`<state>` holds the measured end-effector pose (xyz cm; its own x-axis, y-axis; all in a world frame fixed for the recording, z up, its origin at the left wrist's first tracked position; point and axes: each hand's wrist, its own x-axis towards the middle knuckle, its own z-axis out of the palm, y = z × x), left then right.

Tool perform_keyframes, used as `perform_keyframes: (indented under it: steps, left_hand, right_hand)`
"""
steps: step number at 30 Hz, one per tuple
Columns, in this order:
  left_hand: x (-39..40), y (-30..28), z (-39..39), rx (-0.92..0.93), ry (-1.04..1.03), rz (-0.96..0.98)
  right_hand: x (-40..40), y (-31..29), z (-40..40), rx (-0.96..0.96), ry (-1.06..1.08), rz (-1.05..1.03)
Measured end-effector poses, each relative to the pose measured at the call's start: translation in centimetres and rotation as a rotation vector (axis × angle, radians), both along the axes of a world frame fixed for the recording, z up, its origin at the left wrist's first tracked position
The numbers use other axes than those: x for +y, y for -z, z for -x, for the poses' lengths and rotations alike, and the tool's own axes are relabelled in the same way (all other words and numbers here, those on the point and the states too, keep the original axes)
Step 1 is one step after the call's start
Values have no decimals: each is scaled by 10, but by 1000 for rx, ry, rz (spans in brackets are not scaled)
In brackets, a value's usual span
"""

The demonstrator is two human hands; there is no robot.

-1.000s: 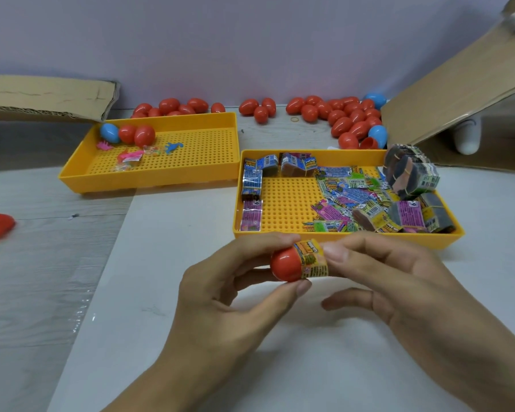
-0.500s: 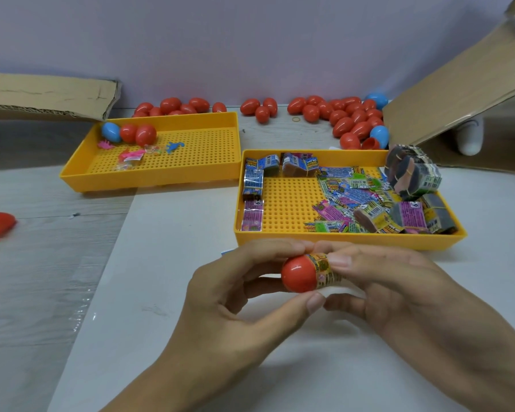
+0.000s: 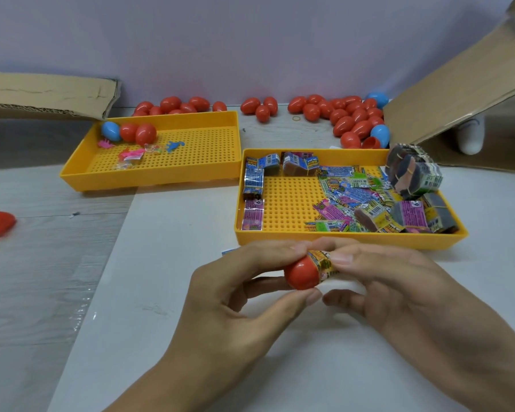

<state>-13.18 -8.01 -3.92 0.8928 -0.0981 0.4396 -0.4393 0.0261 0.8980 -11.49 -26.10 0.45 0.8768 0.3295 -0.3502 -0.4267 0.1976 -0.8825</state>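
Now: L hand [image 3: 235, 295] + R hand [image 3: 399, 292] both pinch red plastic egg [image 3: 302, 273] w/ printed label [image 3: 321, 263] wrapped round, held just above white tabletop [image 3: 191, 218], near front of yellow label tray [image 3: 351, 240].

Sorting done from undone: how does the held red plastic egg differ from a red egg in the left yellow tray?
The held red plastic egg has a colourful printed label round one end; the tray's red plastic egg is bare. The left hand and right hand pinch the held egg; the tray egg lies loose in the perforated yellow tray. Both are glossy red.
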Motion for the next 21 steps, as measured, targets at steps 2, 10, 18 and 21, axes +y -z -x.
perform_keyframes:
  steps: [2,10,18,21]
  left_hand:
    - [1,0,-1,15,-14,7]
    - [-1,0,0,34,-54,-26]
    - [-3,2,3,18,-143,-60]
    - [-2,-2,5,-21,-127,-41]
  right_hand:
    - [2,-1,2,-36,26,39]
    - [1,3,2,-38,30,75]
    - [0,7,4,-201,126,181]
    - [2,5,2,-106,115,47]
